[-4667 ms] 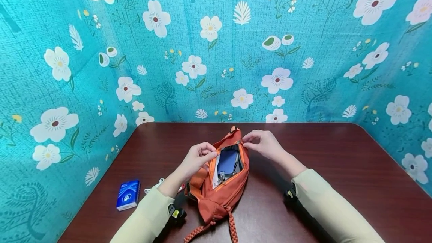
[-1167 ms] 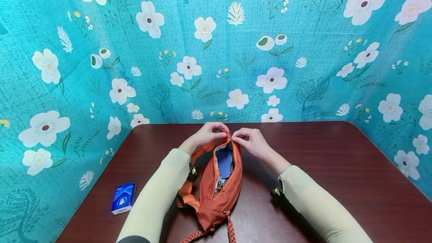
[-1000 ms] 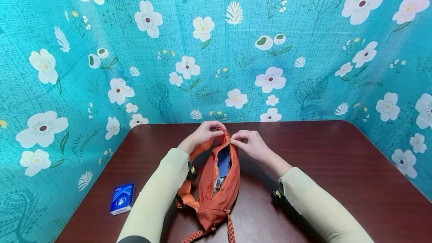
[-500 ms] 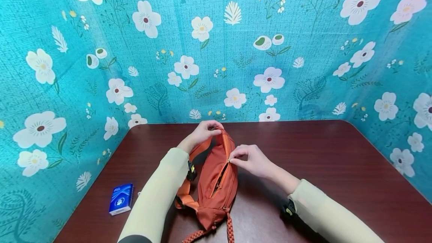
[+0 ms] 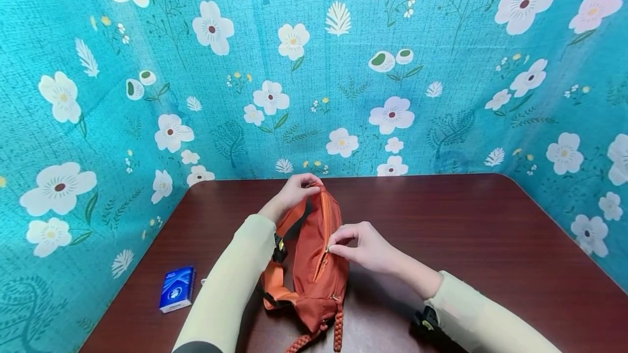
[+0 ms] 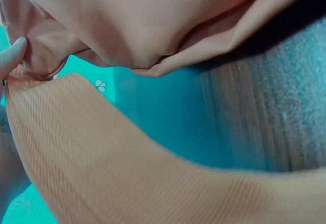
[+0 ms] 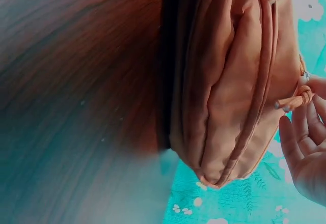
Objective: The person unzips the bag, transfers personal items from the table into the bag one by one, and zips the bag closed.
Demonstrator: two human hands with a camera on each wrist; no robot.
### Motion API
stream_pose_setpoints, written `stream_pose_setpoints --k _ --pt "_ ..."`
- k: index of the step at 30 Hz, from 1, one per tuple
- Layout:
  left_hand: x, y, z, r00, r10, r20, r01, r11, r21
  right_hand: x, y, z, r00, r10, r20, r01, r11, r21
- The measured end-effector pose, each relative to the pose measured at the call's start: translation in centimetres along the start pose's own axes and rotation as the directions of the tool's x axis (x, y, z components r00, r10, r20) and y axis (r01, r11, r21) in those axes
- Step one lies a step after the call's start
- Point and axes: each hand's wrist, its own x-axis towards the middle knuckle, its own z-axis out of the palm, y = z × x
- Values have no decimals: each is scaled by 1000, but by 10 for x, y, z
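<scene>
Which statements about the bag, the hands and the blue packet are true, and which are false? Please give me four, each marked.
1. The left hand grips the far end of the bag. True.
2. The blue packet lies on the table, left of the bag. True.
3. The right hand rests flat on the table. False: it pinches the zipper pull.
4. The zipper is completely open. False: it is mostly closed, with a narrow gap toward its near end.

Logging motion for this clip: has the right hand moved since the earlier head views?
Yes. The right hand has moved down the bag, farther from the table's far edge, nearer the camera.
</scene>
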Motion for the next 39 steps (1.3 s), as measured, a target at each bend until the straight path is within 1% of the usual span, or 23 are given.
stream_pose_setpoints --k 4,7,14,17,18,22,24,25,28,30,32,37,39 --pt "0 0 0 999 -15 -40 16 1000 11 -1 -3 -3 1000 28 -1 -28 999 18" --pt "0 0 -1 998 -14 -64 17 999 46 -1 0 -6 999 43 -16 -43 999 30" --pt "-4 0 -5 999 5 -48 2 990 139 -4 3 -5 997 72 -8 -72 997 39" --pt "-10 -1 -6 998 40 -50 -30 984 178 -4 2 -4 995 97 -9 -96 994 51" --pt "-13 0 -7 997 53 -48 -43 981 187 -4 -3 -5 994 106 -11 -105 993 48" --pt "-30 4 -6 988 152 -15 -149 979 143 -4 -2 -5 991 132 -16 -131 991 35" --pt "-39 7 -5 978 206 17 -206 973 106 -4 -2 -6 991 136 -15 -136 990 26" --pt "-42 9 -4 971 238 35 -240 966 96 -4 4 -6 990 139 -15 -138 990 26" --pt "-51 12 -1 948 303 99 -313 943 108 -4 4 -6 990 141 -13 -141 990 26" --pt "-56 14 1 929 334 157 -353 930 108 -5 3 -6 991 133 -12 -133 991 28" --pt "-60 15 3 911 349 220 -374 923 86 -5 3 -6 992 129 -9 -129 991 30" --pt "-64 13 5 868 344 358 -379 925 30 -5 4 -5 991 137 -7 -136 990 34" --pt "-65 13 7 852 343 397 -388 921 38 -4 3 -4 991 137 -10 -137 990 33"
